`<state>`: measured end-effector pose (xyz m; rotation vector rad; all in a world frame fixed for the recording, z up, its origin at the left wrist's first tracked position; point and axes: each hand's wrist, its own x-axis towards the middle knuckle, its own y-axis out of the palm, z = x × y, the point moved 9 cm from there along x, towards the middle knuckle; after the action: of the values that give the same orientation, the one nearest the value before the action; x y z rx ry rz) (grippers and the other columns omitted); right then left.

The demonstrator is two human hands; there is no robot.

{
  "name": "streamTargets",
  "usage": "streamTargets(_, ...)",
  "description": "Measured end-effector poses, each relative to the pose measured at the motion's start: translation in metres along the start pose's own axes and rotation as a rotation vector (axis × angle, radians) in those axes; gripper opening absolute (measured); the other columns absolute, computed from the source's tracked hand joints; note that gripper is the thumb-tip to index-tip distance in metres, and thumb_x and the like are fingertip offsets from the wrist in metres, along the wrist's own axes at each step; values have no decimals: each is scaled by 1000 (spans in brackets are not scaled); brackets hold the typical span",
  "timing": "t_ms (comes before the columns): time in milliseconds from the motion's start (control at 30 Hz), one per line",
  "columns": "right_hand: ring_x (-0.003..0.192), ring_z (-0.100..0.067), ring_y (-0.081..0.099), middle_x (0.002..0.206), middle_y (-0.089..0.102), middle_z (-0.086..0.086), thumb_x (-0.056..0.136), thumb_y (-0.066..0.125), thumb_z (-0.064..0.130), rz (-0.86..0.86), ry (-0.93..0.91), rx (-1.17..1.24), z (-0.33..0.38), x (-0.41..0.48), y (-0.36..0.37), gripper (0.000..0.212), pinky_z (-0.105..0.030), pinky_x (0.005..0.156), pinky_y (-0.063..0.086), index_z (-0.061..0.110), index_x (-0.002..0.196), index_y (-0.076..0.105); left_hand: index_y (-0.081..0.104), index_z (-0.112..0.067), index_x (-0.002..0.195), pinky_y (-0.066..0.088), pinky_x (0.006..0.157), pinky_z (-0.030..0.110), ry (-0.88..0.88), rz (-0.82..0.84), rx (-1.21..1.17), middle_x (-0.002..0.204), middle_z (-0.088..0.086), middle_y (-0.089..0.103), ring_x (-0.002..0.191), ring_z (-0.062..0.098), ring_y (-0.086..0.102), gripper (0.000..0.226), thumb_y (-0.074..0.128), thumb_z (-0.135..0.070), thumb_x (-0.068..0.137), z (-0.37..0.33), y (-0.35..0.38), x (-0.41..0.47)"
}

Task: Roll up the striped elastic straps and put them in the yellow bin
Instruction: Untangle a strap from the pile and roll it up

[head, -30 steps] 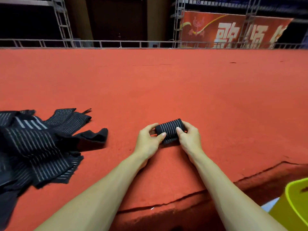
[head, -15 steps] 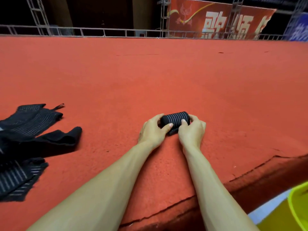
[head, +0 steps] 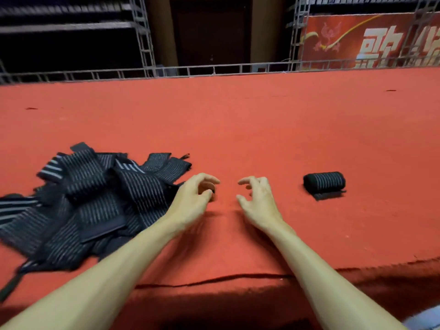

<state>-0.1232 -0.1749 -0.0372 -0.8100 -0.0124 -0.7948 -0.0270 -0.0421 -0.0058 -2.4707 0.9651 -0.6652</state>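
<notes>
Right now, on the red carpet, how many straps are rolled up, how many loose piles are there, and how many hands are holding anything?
Rolled strap: 1, lying alone to the right of both hands.
Pile of loose striped straps: 1; the straps overlap too much to count singly.
Hands holding a strap: 0; left hand and right hand are both open and empty.
Total: 2 strap items, 2 empty hands.

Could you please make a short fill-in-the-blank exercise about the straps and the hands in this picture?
1. The rolled strap lies on the ____ carpet.
2. The rolled strap is to the ____ of the right hand.
3. The pile of unrolled straps lies beside the ____ hand.
4. Both hands hold ____.

Missing words: red; right; left; nothing
</notes>
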Motion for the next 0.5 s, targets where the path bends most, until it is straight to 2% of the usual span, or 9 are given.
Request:
streamTargets(67, 108, -25, 53, 107, 43, 0, 89, 63, 19, 89, 1, 1, 15, -6, 27, 31, -36, 102, 40, 20, 120, 57, 66, -27, 92, 45, 84, 15, 20, -77, 82, 95, -8, 67, 89, -2, 61, 38, 52, 7, 83, 10, -36, -18)
streamTargets(167, 107, -20, 55, 112, 44, -1, 92, 61, 30, 169, -9, 8, 37, -10, 55, 35, -33, 102, 40, 21, 126, 54, 66, -26, 90, 39, 79, 5, 28, -157, 133, 93, -9, 64, 88, -4, 58, 39, 51, 9, 80, 27, -69, -42)
streamTargets(333, 121, -19, 47, 129, 46, -10, 96, 57, 29, 86, 10, 99, 48, 3, 67, 40, -24, 105, 30, 16, 133, 51, 63, -28, 93, 39, 84, 7, 1, -192, 127, 98, -7, 63, 92, 1, 57, 36, 54, 5, 82, 63, -70, -60)
streamTargets(500, 121, -23, 50, 130, 51, -10, 96, 56, 29, -40, 38, 81, 35, 20, 65, 42, -33, 100, 37, 18, 135, 49, 65, -31, 94, 42, 83, 15, -97, -257, 1, 98, -13, 67, 92, -1, 60, 29, 55, -5, 86, 83, -71, -57)
